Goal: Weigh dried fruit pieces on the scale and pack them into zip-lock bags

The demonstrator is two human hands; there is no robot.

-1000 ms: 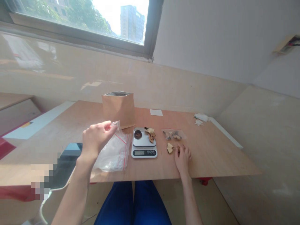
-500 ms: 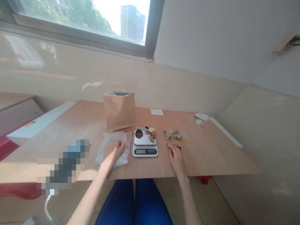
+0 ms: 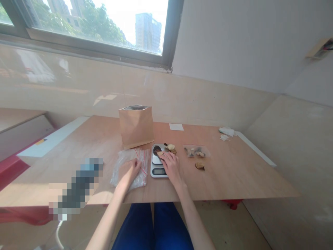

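My right hand (image 3: 170, 166) reaches over the kitchen scale (image 3: 155, 160), its fingers closed on a brown dried slice (image 3: 160, 155) just above or touching the metal plate. A dark round dried piece (image 3: 156, 149) lies at the plate's left; pale and brown curled pieces (image 3: 170, 147) lie at its back right. My left hand (image 3: 131, 169) rests with curled fingers on a stack of clear zip bags (image 3: 122, 159); whether it grips anything is hidden. Another curled brown piece (image 3: 199, 166) lies on the table right of the scale.
A brown paper pouch (image 3: 136, 125) stands with its mouth open behind the bags. A clear bag with dried pieces (image 3: 195, 151) lies right of the scale. White paper (image 3: 176, 127) and crumpled white scraps (image 3: 227, 131) lie farther back. A blurred-out object (image 3: 79, 187) is at left.
My right hand has moved left from the table to the scale, carrying one of the two brown pieces there. The left hand stays on the bags. The view has shifted slightly.
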